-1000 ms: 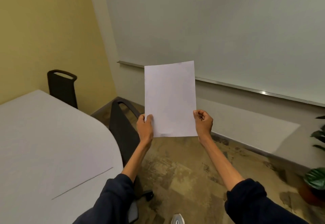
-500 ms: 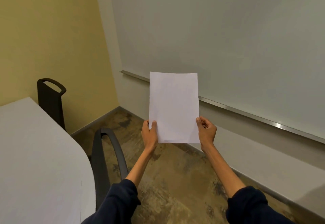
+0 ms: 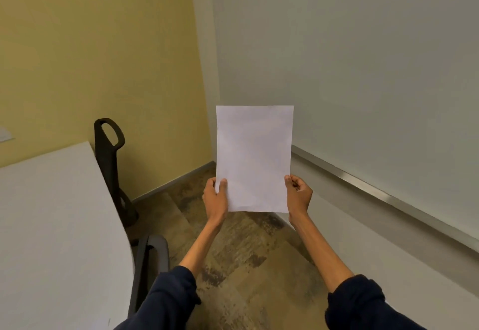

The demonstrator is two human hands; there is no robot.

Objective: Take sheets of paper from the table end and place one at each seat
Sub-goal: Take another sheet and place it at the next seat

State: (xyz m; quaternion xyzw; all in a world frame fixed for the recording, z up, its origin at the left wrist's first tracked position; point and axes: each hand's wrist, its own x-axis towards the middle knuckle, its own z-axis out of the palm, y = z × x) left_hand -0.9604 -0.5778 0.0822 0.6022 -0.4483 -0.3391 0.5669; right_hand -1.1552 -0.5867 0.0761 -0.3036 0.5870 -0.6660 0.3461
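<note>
I hold a blank white sheet of paper (image 3: 254,156) upright in front of me, above the floor and to the right of the table. My left hand (image 3: 216,199) pinches its lower left edge, thumb on the front. My right hand (image 3: 298,195) grips its lower right edge. The white table (image 3: 51,226) fills the lower left. A black chair (image 3: 110,158) stands at the table's far side, and a second dark chair (image 3: 149,262) stands close to the table's curved edge, near my left sleeve.
A yellow wall rises behind the table and a large whiteboard (image 3: 350,70) with a metal tray (image 3: 383,195) covers the right wall. Between the table and that wall runs a strip of mottled brown floor (image 3: 246,265).
The view has swung left and up toward the room's corner. The table and chairs have shifted in the picture, and the sheet stays upright in both hands.
</note>
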